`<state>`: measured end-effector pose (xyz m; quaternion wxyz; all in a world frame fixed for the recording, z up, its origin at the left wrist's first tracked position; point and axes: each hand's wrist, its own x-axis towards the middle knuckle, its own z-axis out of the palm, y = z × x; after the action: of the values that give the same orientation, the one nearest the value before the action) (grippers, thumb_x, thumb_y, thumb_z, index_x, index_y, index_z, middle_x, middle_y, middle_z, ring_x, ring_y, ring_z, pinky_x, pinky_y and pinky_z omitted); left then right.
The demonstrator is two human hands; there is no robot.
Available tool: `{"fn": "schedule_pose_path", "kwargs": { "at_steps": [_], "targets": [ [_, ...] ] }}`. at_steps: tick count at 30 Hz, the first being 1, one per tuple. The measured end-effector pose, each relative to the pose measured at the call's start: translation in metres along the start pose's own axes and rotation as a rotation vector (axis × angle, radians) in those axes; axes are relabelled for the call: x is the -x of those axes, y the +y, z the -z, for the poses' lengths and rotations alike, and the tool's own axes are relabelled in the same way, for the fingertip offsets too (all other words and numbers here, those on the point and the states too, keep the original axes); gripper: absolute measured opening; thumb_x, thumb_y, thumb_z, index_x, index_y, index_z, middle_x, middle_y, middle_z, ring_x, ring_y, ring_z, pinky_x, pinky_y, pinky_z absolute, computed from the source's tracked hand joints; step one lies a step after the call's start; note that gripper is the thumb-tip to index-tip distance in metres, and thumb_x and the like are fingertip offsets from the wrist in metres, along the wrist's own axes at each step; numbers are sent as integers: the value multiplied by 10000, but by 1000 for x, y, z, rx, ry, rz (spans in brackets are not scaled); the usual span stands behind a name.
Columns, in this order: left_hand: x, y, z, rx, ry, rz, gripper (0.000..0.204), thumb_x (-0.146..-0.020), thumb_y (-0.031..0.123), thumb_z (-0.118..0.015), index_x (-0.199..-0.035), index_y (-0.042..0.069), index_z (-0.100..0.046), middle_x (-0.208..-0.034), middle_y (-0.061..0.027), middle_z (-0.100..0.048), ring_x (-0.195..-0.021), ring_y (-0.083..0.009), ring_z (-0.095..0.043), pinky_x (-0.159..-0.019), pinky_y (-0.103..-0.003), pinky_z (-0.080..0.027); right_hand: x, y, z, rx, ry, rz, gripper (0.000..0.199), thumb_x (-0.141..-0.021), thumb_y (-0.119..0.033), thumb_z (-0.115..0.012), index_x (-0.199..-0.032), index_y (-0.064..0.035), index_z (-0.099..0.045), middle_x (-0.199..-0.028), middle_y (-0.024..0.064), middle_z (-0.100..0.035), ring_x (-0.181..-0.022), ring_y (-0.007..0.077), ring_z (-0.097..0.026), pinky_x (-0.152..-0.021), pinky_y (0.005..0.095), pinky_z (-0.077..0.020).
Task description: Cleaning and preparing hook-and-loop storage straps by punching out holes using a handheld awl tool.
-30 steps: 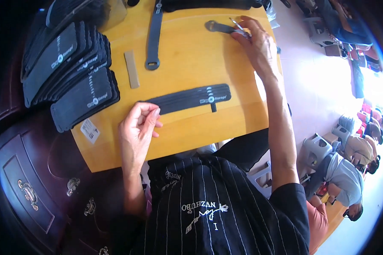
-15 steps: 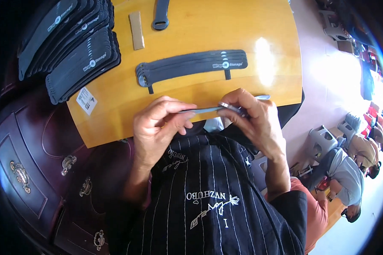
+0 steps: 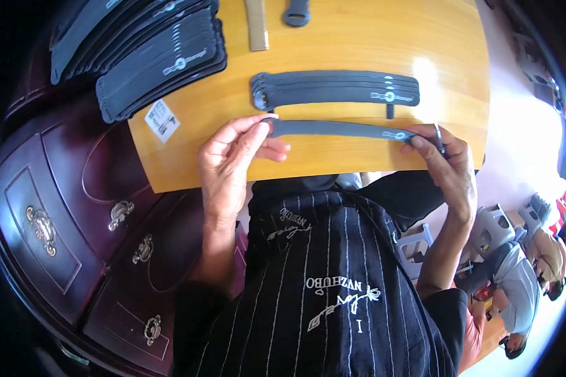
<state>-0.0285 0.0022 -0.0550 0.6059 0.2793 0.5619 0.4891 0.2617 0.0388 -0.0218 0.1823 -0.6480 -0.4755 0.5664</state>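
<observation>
One dark strap (image 3: 339, 129) pinched at both ends | left hand (image 3: 233, 160), right hand (image 3: 446, 163) (fingers closed) | stack of straps (image 3: 336, 89) lying beyond on yellow table (image 3: 358, 38)

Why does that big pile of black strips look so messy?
The pile of black strips at the table's left corner has slid sideways, fanned out like cards. The small stack by the hands is neat. The left hand and right hand hold one strip flat.
</observation>
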Motion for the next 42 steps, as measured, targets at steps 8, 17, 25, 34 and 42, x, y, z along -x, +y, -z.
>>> {"fn": "schedule_pose_path", "kwargs": {
  "at_steps": [8,17,25,34,42],
  "targets": [
    [-10,7,-6,-541,137,-283,152,-847,-11,-632,-998,-27,-642,-835,-53,-604,-663,-84,-586,-573,-199,-486,-15,1,3,88,156,53,209,-794,-230,-736,-777,-56,-622,-630,-35,-568,-589,37,-466,-567,197,-355],
    [-21,4,-7,-517,207,-248,101,-827,-15,-663,-915,-18,-612,-750,-14,-620,-644,-36,-542,-591,-173,-447,-25,2,2,83,151,57,238,-817,-302,-706,-840,-76,-636,-650,-50,-563,-556,24,-438,-483,192,-294],
    [-23,2,-6,-547,207,-271,79,-829,-27,-650,-888,-16,-599,-728,-8,-608,-641,-31,-536,-588,-176,-447,-27,4,1,93,170,19,243,-818,-312,-705,-850,-80,-643,-647,-59,-554,-546,24,-426,-479,188,-291],
    [-24,3,-10,-580,218,-276,82,-826,-20,-655,-872,-13,-588,-705,-5,-592,-617,-31,-525,-562,-177,-440,-29,2,1,77,187,0,216,-828,-291,-697,-839,-81,-651,-633,-56,-543,-546,20,-422,-488,190,-298],
    [-23,2,-11,-567,244,-261,83,-833,-34,-647,-893,-5,-597,-735,24,-589,-645,-8,-515,-584,-157,-422,-29,-2,-6,5,205,29,158,-827,-222,-699,-801,-72,-660,-678,-37,-604,-630,31,-506,-607,184,-383]
  ]
}}
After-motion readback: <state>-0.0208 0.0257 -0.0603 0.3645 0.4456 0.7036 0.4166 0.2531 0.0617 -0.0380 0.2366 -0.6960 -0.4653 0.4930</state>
